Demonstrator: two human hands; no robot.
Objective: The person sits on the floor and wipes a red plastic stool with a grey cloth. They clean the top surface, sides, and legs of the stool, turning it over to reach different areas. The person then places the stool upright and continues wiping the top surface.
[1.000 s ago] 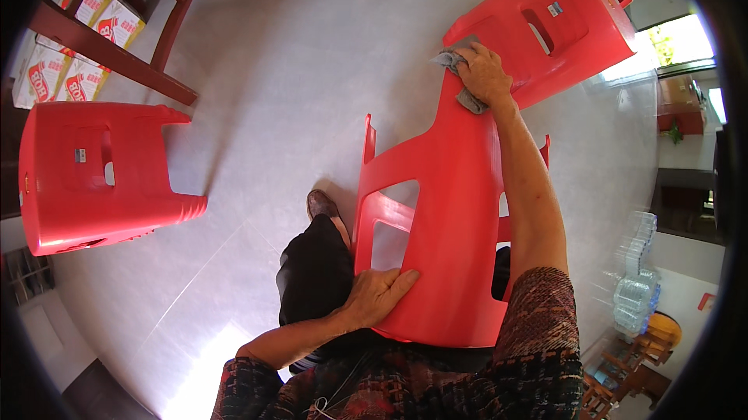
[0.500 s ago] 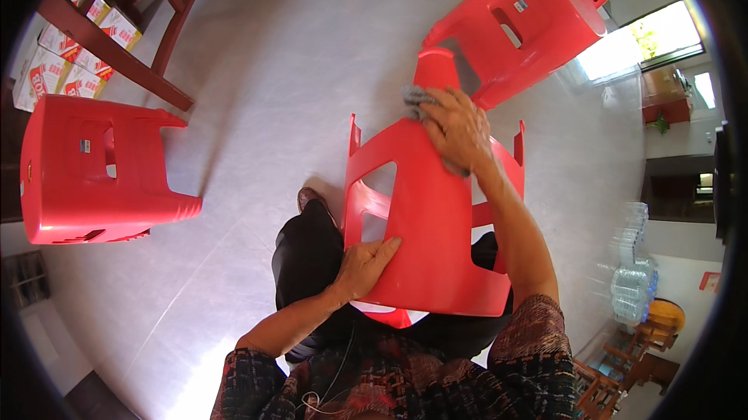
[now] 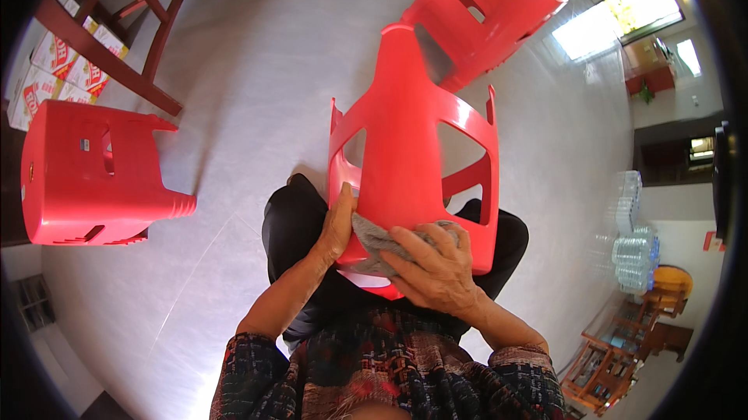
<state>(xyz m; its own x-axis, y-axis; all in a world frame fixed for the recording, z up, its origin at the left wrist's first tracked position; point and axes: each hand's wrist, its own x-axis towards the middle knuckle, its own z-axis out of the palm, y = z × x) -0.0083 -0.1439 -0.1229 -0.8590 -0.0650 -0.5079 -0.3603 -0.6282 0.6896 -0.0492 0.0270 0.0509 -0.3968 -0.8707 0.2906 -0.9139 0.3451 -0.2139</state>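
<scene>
A red plastic stool (image 3: 401,139) lies tipped over at my lap, its legs pointing away from me. My left hand (image 3: 335,227) grips the stool's left edge near its seat end, thumb uppermost and fingers partly hidden. Under my right hand (image 3: 438,270) a crumpled grey cloth (image 3: 372,239) is pressed against the stool's near end. The fingers of that hand bend over the cloth, which sticks out to their left.
Another red stool (image 3: 97,167) stands at the left, and one more (image 3: 487,19) at the far right. Dark red wooden furniture legs (image 3: 160,46) and printed cartons (image 3: 58,69) are at the far left. Clear bottle packs (image 3: 635,256) and wooden chairs (image 3: 608,358) line the right side.
My right hand has drawn the cloth from the stool's far leg back to its near end. The stool has turned slightly, and my left hand has shifted up along its left edge.
</scene>
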